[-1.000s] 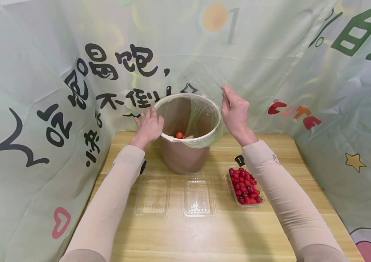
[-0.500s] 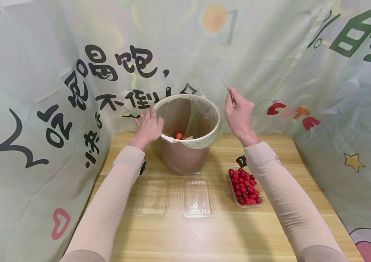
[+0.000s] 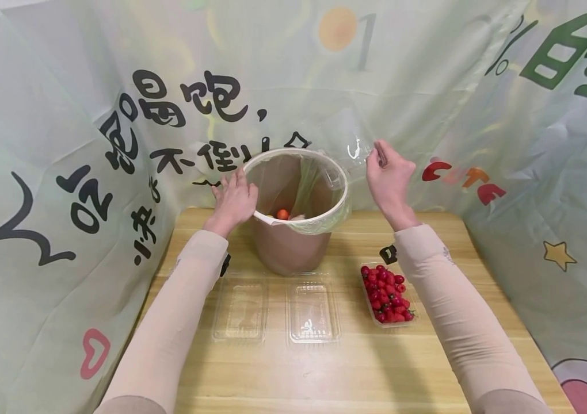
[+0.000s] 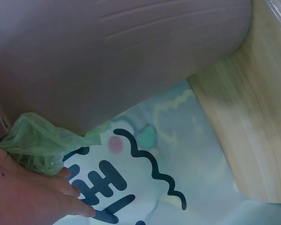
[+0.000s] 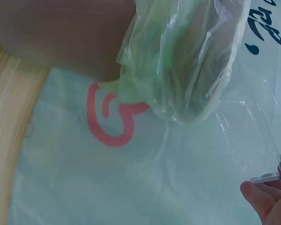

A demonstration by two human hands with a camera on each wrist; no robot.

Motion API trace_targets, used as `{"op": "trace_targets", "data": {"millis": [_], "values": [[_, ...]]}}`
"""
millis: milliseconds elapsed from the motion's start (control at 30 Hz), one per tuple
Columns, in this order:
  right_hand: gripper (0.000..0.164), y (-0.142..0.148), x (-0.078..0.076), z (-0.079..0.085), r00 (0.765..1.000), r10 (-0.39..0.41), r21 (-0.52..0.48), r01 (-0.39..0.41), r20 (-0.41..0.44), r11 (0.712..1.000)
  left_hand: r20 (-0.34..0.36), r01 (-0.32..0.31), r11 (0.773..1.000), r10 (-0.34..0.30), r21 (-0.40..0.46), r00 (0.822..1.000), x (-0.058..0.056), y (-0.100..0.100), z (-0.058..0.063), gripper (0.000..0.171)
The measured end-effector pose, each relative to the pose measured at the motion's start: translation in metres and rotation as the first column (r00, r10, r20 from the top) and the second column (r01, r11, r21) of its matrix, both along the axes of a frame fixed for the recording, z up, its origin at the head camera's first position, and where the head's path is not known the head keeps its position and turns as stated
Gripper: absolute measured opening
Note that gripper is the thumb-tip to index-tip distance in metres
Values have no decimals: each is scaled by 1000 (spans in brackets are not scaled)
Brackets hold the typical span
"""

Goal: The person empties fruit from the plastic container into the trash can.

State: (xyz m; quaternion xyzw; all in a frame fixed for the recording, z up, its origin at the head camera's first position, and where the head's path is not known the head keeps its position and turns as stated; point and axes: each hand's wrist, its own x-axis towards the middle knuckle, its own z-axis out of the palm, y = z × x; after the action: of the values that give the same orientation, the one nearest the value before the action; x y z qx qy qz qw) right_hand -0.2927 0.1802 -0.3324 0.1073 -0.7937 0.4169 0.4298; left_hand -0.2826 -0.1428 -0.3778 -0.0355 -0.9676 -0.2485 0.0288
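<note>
In the head view a brownish-pink trash bin stands at the back of the table, lined with a thin green bag. My left hand rests on the left of its white rim, fingers stretched out; bunched bag film shows beside that hand in the left wrist view. Right of the bin's mouth, my right hand is raised. Between thumb and fingers it pinches the edge of a clear plastic container, tilted in the air. The right wrist view shows this clear container next to the bagged rim.
An orange-red round item lies inside the bin. Two clear plastic trays, a left one and a right one, lie on the wooden table. A clear box of small red fruit sits at right. Printed cloth surrounds the table.
My right hand has moved to the right and slightly down, away from the bin's mouth, turning the clear container with it. The left hand has stayed on the rim.
</note>
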Motion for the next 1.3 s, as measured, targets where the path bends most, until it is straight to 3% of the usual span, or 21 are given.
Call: {"op": "trace_targets", "data": {"millis": [367, 633, 900, 1100, 1300], "values": [[28, 29, 2, -9, 995, -94, -54, 95, 28, 994, 1, 3, 1000, -4, 3, 1000, 0, -1, -1, 75], [26, 49, 3, -23, 981, -154, -101, 166, 114, 981, 13, 0, 1000, 0, 4, 1000, 1, 0, 1, 75], [25, 65, 3, -39, 947, -209, -114, 242, 243, 964, 7, -1, 1000, 1, 0, 1000, 2, 1, 2, 75], [33, 74, 1, -52, 901, -249, -94, 300, 356, 949, 6, -2, 1000, 2, 10, 1000, 2, 0, 2, 75], [33, 81, 2, -65, 870, -262, -68, 318, 417, 946, 4, -1, 1000, 1, 8, 1000, 2, 0, 1, 75]]}}
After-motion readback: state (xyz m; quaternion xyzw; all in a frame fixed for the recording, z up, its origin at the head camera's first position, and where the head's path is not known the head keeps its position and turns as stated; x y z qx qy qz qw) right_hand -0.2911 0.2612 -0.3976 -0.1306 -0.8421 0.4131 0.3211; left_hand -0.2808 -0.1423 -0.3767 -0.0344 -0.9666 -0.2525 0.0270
